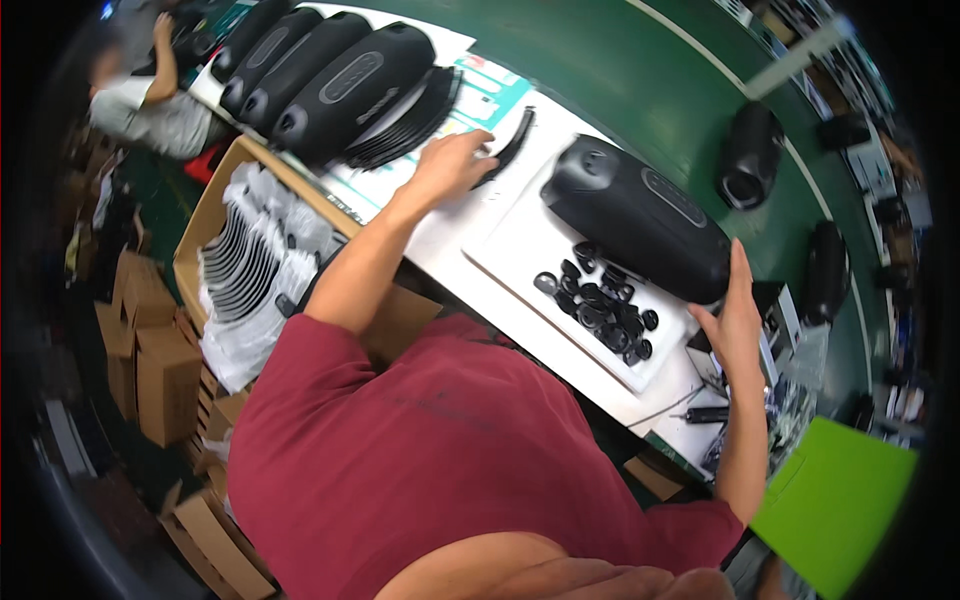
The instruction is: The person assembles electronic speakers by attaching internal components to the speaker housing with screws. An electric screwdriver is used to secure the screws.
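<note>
My left hand (452, 163) reaches across the white bench top and rests on a curved black strip (510, 148), fingers bent over its near end. My right hand (733, 310) lies flat, fingers apart, against the near end of a large black oblong speaker body (635, 215). That body sits on a white tray (505, 255). Several small black rubber parts (600, 305) are piled on the tray just in front of it.
A row of black speaker bodies (330, 75) and a fan of curved black strips (415, 120) lie at the far left. A cardboard box (200, 230) of bagged strips stands beside the bench. More speakers (750, 155) ride a green belt. Another person (150, 100) works beyond. A green sheet (830, 500) lies at right.
</note>
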### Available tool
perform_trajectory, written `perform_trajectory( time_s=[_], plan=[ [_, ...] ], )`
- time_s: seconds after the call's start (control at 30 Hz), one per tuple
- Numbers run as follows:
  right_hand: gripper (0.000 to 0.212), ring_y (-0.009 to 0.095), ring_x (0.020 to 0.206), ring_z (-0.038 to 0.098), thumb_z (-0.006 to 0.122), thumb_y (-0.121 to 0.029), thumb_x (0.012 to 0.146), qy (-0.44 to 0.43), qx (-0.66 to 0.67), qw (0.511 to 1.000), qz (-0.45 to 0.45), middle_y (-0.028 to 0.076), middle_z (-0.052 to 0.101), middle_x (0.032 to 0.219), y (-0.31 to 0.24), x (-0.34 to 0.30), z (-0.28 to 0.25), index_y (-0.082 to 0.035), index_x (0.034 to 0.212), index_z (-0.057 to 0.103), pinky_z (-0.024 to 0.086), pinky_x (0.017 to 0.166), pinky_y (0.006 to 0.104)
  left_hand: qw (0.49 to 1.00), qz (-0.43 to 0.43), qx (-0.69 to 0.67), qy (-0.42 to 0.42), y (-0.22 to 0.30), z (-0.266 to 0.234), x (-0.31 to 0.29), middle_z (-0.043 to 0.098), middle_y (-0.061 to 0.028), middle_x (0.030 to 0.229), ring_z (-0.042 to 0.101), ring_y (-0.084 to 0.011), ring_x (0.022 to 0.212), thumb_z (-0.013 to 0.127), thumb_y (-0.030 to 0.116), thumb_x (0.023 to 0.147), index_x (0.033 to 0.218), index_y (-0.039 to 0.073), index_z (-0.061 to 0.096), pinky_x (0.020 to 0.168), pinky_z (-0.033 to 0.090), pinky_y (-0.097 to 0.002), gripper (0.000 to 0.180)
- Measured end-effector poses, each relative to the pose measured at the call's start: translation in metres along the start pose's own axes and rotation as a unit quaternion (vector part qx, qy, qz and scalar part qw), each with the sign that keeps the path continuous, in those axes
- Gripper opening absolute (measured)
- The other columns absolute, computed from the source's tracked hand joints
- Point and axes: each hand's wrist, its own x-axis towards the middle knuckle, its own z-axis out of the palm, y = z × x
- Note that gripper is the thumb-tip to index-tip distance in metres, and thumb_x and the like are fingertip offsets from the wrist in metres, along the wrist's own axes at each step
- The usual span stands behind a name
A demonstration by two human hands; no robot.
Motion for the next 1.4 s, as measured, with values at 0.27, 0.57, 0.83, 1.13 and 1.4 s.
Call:
perform_trajectory(
  time_s=[0.27, 0.57, 0.83, 1.13, 1.4],
  plan=[
    [0.112, 0.04, 0.158, 0.034, 0.086, 0.002, 0.073, 0.055, 0.136, 0.989, 0.032, 0.021, 0.032, 0.173, 0.01, -0.015, 0.01, -0.007, 0.169, 0.028, 0.032, 0.129, 0.043, 0.989, -0.1, -0.07, 0.088, 0.008, -0.013, -0.008, 0.078, -0.0162, 0.104, 0.074, -0.0326, 0.1, 0.072, 0.018, 0.096, 0.124, 0.011, 0.077, 0.09, 0.055, -0.0414, 0.029],
    [0.106, 0.036, 0.157, 0.038, 0.092, -0.019, 0.078, 0.218, 0.244, 0.945, -0.026, 0.017, 0.04, 0.17, 0.021, 0.004, 0.03, -0.004, 0.166, 0.034, 0.031, 0.128, 0.0452, 0.956, 0.164, -0.231, 0.071, 0.171, -0.045, 0.003, 0.075, -0.0077, 0.101, 0.066, -0.0115, 0.092, 0.058, 0.0, 0.104, 0.131, 0.004, 0.074, 0.085, 0.051, -0.0272, 0.031],
    [0.075, 0.039, 0.15, 0.046, 0.083, -0.022, 0.09, 0.249, 0.139, 0.958, 0.031, 0.016, 0.051, 0.162, 0.029, -0.006, 0.062, -0.003, 0.155, 0.052, 0.037, 0.123, 0.0484, 0.945, 0.305, -0.104, -0.057, 0.25, 0.026, 0.058, 0.075, -0.0168, 0.116, 0.07, -0.0374, 0.106, 0.063, 0.011, 0.102, 0.122, 0.004, 0.074, 0.094, 0.054, -0.0439, 0.024],
    [0.077, 0.042, 0.148, 0.047, 0.082, -0.033, 0.09, 0.254, 0.075, 0.964, -0.013, 0.019, 0.053, 0.159, 0.012, -0.012, 0.071, -0.003, 0.154, 0.052, 0.034, 0.123, 0.0522, 0.929, 0.305, -0.056, 0.201, 0.217, 0.061, 0.024, 0.075, -0.0155, 0.119, 0.067, -0.0354, 0.115, 0.076, 0.025, 0.092, 0.124, 0.005, 0.073, 0.1, 0.051, -0.0478, 0.037],
    [0.049, 0.03, 0.124, 0.062, 0.072, -0.005, 0.099, 0.357, 0.145, 0.92, 0.071, 0.019, 0.061, 0.14, 0.013, -0.071, 0.066, 0.003, 0.145, 0.057, 0.051, 0.104, 0.0393, 0.937, 0.297, -0.04, 0.181, 0.208, 0.066, 0.012, 0.061, -0.0203, 0.143, 0.058, -0.0371, 0.132, 0.076, 0.043, 0.092, 0.144, 0.009, 0.062, 0.116, 0.039, -0.0562, 0.063]
  ],
)
